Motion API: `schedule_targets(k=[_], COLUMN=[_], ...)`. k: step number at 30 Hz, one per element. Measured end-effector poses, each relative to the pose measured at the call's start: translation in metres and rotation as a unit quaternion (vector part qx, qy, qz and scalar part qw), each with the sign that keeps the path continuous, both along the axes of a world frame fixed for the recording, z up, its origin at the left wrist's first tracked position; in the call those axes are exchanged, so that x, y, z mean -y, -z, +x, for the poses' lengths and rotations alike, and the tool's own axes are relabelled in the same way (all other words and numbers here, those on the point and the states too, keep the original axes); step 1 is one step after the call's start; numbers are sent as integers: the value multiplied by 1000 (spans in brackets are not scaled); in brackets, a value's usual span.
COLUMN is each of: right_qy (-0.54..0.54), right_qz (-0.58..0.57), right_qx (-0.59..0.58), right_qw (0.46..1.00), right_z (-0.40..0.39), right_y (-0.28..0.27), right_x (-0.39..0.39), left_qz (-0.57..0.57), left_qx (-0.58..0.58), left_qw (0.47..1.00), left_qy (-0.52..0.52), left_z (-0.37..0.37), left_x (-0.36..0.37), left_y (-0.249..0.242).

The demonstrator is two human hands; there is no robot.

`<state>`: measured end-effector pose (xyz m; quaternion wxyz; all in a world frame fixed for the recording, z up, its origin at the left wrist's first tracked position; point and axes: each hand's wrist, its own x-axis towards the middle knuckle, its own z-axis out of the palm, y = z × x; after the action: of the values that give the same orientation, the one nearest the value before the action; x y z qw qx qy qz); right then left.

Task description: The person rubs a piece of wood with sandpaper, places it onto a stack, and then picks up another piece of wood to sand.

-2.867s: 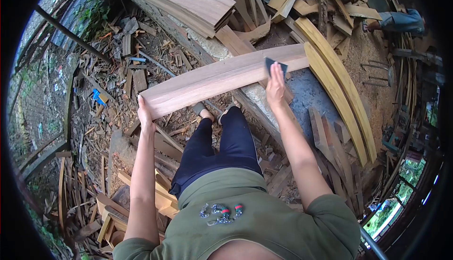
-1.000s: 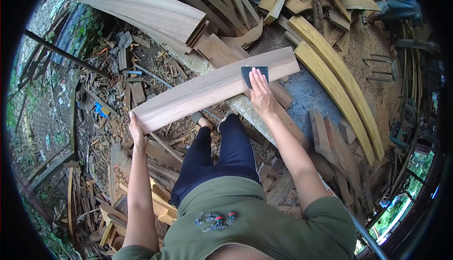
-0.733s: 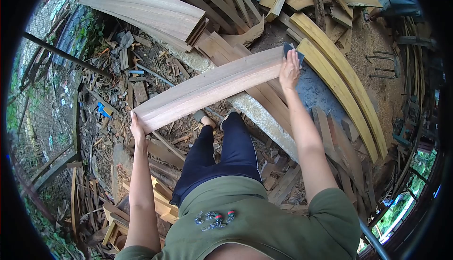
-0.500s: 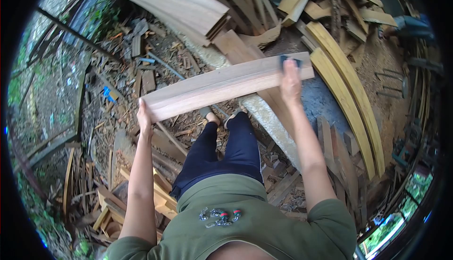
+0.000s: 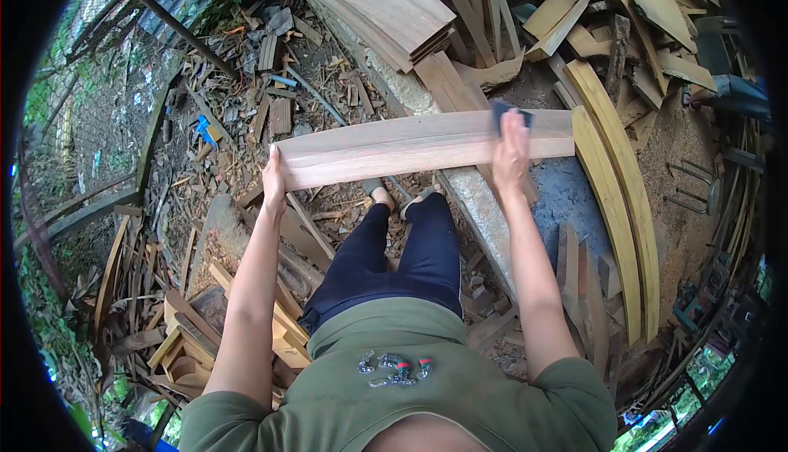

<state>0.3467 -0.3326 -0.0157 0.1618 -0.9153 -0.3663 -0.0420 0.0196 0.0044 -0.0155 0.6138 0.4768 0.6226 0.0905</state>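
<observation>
A long, slightly curved wooden board (image 5: 394, 147) spans the space in front of my body, above my feet. My left hand (image 5: 275, 180) grips its left end, thumb on the upper face. Toward the board's right part, my right hand (image 5: 512, 157) presses a dark blue sheet or pad (image 5: 502, 116) against the wood; the fingers are somewhat blurred. The pad is partly hidden under the fingers. The board's right end reaches past my right hand, over the inner yellow curved plank.
Stacked curved boards (image 5: 369, 5) lie at the top. Two yellow curved planks (image 5: 617, 198) lie at the right. A concrete edge (image 5: 480, 214) runs diagonally beneath the board. Scrap wood (image 5: 648, 17) is piled at upper right, and offcuts (image 5: 193, 337) at lower left.
The board now lies closer to level in view, its right end lower. My right hand and the pad have slid a little away from the right end. The view has shifted.
</observation>
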Motion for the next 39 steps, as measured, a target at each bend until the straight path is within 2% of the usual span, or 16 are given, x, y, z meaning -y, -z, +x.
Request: schedule_targets(k=[1, 4, 8, 11, 13, 16, 21, 23, 26, 27, 28, 30, 31, 34, 36, 39], right_qy=[85, 87, -125, -192, -42, 124, 279, 321, 335, 329, 361, 402, 401, 326, 309, 241], right_qz=[60, 45, 34, 8, -29, 4, -16, 82, 82, 111, 192, 224, 224, 184, 164, 242], right_qx=[-16, 10, -72, -35, 28, 12, -6, -151, -221, -309, -372, -514, -518, -496, -489, -508], right_qw=[994, 995, 989, 981, 998, 992, 960, 931, 912, 885, 833, 724, 722, 784, 799, 791], right_z=[5, -23, -105, -74, -32, 29, 89, 104, 135, 160, 154, 148, 141, 123, 106, 80], right_y=[0, 16, -20, -24, -4, 2, -6, -18, -6, 24, 6, -36, -51, -97, -133, -196], right_x=[-1, -26, -71, -55, -28, 26, 73, 76, 96, 123, 113, 101, 100, 97, 100, 102], left_qz=[1, -7, -29, -21, -22, -31, -52, -74, -114, -101, -95, -97, -137, -177, -177, -199], left_qx=[15, 25, 16, 9, 3, 26, 43, 71, 22, 18, 17, 12, -80, -80, -67, -8], left_qw=[1000, 1000, 999, 1000, 1000, 999, 998, 995, 993, 995, 995, 995, 987, 978, 979, 974], left_qy=[2, -10, 2, 5, 6, 3, 12, 4, -1, 18, 14, 18, 0, -73, -77, -105], left_z=[0, 6, 7, 7, 1, 0, -2, -4, 3, 3, 5, 6, 19, -2, -4, -22], left_x=[0, 4, 3, 0, 1, -1, -5, -5, -1, -3, -3, 0, 2, -11, -7, -10], left_y=[4, 0, -4, 0, 8, 16, 24, 25, 6, 8, 9, 7, -14, 42, 23, 0])
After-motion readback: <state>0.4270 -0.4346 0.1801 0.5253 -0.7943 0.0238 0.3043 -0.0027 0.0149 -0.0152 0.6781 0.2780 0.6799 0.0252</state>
